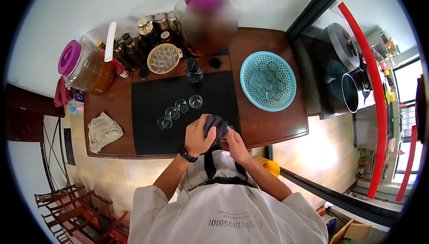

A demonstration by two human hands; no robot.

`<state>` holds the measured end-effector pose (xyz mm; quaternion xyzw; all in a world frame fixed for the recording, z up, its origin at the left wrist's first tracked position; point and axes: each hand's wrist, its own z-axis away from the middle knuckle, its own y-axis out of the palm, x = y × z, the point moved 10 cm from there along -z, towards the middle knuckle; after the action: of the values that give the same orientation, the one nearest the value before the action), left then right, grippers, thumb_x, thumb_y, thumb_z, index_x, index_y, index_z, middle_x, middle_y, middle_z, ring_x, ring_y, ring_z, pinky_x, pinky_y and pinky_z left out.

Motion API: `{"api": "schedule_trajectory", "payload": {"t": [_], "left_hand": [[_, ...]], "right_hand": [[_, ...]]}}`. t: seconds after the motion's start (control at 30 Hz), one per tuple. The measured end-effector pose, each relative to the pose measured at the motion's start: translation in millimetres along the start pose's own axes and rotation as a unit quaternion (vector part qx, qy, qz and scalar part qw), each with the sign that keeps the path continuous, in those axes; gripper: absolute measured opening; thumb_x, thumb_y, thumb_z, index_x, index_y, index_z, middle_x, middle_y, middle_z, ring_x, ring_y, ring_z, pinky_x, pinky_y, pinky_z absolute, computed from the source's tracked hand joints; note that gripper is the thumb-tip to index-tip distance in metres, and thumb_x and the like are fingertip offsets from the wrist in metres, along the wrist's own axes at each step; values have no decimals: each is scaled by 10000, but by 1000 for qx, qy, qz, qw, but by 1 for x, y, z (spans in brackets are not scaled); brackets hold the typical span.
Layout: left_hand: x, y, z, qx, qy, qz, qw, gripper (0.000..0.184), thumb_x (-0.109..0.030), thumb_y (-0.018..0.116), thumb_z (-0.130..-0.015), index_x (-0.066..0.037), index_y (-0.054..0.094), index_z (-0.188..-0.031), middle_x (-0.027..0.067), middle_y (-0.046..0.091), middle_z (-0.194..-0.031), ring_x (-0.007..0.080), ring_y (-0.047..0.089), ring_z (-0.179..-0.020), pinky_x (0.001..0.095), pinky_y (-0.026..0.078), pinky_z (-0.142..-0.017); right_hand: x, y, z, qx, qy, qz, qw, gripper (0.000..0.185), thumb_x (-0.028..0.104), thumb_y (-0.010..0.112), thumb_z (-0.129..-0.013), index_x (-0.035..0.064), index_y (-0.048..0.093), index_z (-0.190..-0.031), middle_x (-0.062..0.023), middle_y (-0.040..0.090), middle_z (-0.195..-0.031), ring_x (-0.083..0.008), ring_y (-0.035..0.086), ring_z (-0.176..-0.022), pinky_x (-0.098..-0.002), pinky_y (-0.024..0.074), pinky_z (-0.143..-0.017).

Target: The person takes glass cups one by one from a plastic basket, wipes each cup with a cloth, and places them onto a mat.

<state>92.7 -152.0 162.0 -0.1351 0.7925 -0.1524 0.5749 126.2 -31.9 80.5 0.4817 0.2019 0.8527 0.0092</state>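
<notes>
At the table's front edge, my left hand [199,136], with a black watch at the wrist, is closed on a bunched dark grey cloth [215,127]. My right hand [236,146] is closed against the cloth's other side, where a clear edge like that of a small glass shows by the fingers. The cloth hides most of it. Beyond my hands, several small clear glasses [181,106] stand in a slanting row on a black mat [152,93]. To the right, a light blue colander [246,93] holds several more clear glasses [269,81].
A dark stoppered bottle [194,70] stands at the mat's back edge. Behind are a small basket [164,58] of clear pieces, dark bottles [130,44], cans and large purple-lidded jars [87,67]. A beige cloth [103,130] lies at left. Pots [343,47] stand beyond the right frame.
</notes>
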Motion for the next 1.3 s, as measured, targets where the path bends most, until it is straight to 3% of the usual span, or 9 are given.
{"api": "schedule_trajectory", "payload": {"t": [0.07, 0.13, 0.23, 0.43, 0.57, 0.67, 0.73, 0.83, 1.3], "left_hand": [[10, 4, 3, 10, -33, 20, 999, 329, -330, 511, -900, -16, 527, -998, 194, 614, -834, 403, 600, -735, 421, 481, -638], [29, 12, 8, 23, -105, 101, 989, 326, -328, 430, -956, -13, 507, -992, 201, 599, -815, 407, 592, -734, 414, 461, -629], [36, 19, 10, 24, -124, 170, 977, 355, -335, 350, -996, -11, 494, -992, 182, 568, -784, 369, 576, -716, 379, 442, -646], [42, 27, 11, 11, -144, 286, 947, 423, -369, 303, -1021, 1, 506, -1001, 102, 545, -838, 209, 522, -775, 312, 419, -747], [50, 34, 13, 6, -171, 367, 914, 456, -386, 288, -1025, 9, 516, -1024, 76, 541, -878, 164, 496, -809, 287, 405, -784], [52, 28, 12, -4, -148, 310, 939, 431, -355, 269, -1026, -4, 517, -986, 120, 572, -818, 248, 562, -744, 351, 435, -715], [35, 15, 5, 12, -125, 99, 987, 402, -313, 259, -1020, -19, 511, -911, 191, 581, -734, 395, 578, -696, 457, 423, -625], [36, 13, 3, 9, -112, 7, 994, 380, -281, 261, -1011, -27, 497, -854, 234, 553, -676, 470, 532, -681, 535, 372, -577], [74, 17, 18, 54, -196, -124, 971, 454, -331, 319, -1005, -6, 586, -836, 250, 588, -687, 451, 570, -689, 514, 429, -611]], "right_hand": [[8, -1, 0, 1, -56, 46, 997, 236, 262, 442, -992, 60, 564, -997, -4, 457, -746, -139, 418, -648, -293, 384, -609], [63, 13, 20, -33, -325, 341, 882, 190, 206, 571, -917, 22, 588, -960, -107, 507, -828, -249, 491, -774, -349, 431, -679], [70, 16, 26, -35, -286, 349, 892, 239, 220, 652, -850, 9, 610, -953, -181, 506, -911, -342, 503, -889, -390, 453, -764], [76, 24, 31, -23, -362, 462, 809, 262, 250, 707, -811, 46, 655, -968, -180, 486, -1006, -352, 546, -921, -412, 481, -769], [73, 27, 31, -18, -359, 463, 810, 227, 205, 730, -780, 59, 661, -940, -168, 516, -1034, -336, 522, -951, -389, 478, -774], [82, 30, 37, -50, -394, 480, 783, 233, 201, 767, -738, 76, 687, -917, -155, 519, -1038, -315, 550, -875, -384, 498, -719], [88, 33, 43, -75, -434, 499, 746, 224, 212, 774, -721, 99, 699, -900, -136, 491, -989, -277, 580, -777, -358, 504, -666], [89, 36, 44, -90, -416, 528, 735, 202, 193, 772, -715, 101, 700, -880, -124, 492, -984, -255, 564, -742, -347, 495, -638], [67, 43, 31, -115, -342, 631, 687, 170, 274, 696, -789, 120, 676, -858, -115, 499, -951, -244, 552, -848, -361, 418, -638]]}}
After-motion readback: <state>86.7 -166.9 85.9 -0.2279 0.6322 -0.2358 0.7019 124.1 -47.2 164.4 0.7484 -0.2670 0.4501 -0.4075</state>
